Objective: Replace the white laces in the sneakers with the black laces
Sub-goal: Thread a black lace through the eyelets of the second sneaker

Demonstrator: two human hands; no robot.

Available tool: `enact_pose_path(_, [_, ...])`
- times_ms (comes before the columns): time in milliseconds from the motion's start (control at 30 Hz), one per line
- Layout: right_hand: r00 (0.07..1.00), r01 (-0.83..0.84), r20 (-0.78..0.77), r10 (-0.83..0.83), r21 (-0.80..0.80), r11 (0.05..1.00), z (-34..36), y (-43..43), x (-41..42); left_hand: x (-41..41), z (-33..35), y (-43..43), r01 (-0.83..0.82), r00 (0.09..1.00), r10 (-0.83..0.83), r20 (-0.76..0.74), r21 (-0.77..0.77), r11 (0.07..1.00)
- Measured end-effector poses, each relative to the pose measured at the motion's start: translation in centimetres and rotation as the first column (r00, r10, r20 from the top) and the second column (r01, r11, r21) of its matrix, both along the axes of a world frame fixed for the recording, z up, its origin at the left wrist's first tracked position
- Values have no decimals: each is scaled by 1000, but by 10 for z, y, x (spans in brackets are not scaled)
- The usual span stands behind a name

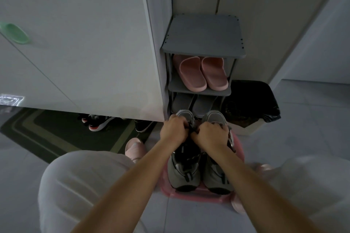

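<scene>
Two grey sneakers stand side by side on a pink stool, toes toward me: the left sneaker and the right sneaker. Black lacing runs down the left sneaker's front. My left hand and my right hand are curled close together over the upper part of the left sneaker, each pinching the black lace between them. The lace ends are hidden by my fingers. No white lace is in view.
A grey shoe rack stands just behind the stool, holding pink slippers and grey slippers below. A bin with a black bag is at its right. A white cabinet fills the left, with shoes under it and a dark mat.
</scene>
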State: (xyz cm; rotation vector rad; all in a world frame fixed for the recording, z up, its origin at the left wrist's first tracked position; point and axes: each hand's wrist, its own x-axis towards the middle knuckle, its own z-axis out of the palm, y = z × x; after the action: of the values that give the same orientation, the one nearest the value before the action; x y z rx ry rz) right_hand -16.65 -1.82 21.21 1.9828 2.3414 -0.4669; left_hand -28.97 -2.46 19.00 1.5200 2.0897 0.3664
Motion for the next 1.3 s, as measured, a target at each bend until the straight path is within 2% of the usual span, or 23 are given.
enact_pose_path(100, [999, 35, -6, -35, 53, 998, -1, -7, -4, 3, 3, -1, -36, 999, 37, -25, 15, 999])
enact_pose_path(233, [997, 77, -23, -76, 56, 995, 0, -8, -3, -3, 12, -4, -107, 994, 104, 42, 64, 992])
enact_pose_path(367, [998, 51, -25, -50, 61, 997, -3, -9, -1, -21, 15, -20, -210, 973, 190, 128, 162, 964])
enact_pose_path(433, [999, 35, -30, -34, 28, 999, -4, -6, 0, -36, 7, -34, -344, 927, 305, 216, 168, 924])
enact_pose_path(533, [999, 18, -50, -21, -62, 998, -6, -1, 2, -62, -13, -53, -533, 809, 507, 296, 9, 846])
enact_pose_path(633, [998, 12, -60, -17, -82, 997, -6, 0, 2, -63, -19, -58, -423, 831, 457, 316, -174, 889])
enact_pose_path(800, [996, 0, -87, -8, -85, 996, -7, 2, 1, -30, 2, -32, -291, 879, 269, 394, -3, 957])
enact_pose_path(900, [996, 9, -93, -18, -92, 996, -11, 4, 0, -13, 8, -17, -139, 962, 138, 235, -13, 990])
enact_pose_path(1000, [997, 23, -66, -29, -85, 996, -13, 5, 0, -7, 14, -8, -57, 995, 62, 84, -62, 996])
enact_pose_path(1067, [998, 24, -61, -29, -89, 996, -12, 5, 1, -6, 21, -5, -43, 998, 46, 46, -64, 997])
enact_pose_path(1300, [996, 46, -75, -54, -115, 992, -5, 3, 3, -32, 21, -23, -198, 965, 211, 156, -90, 976])
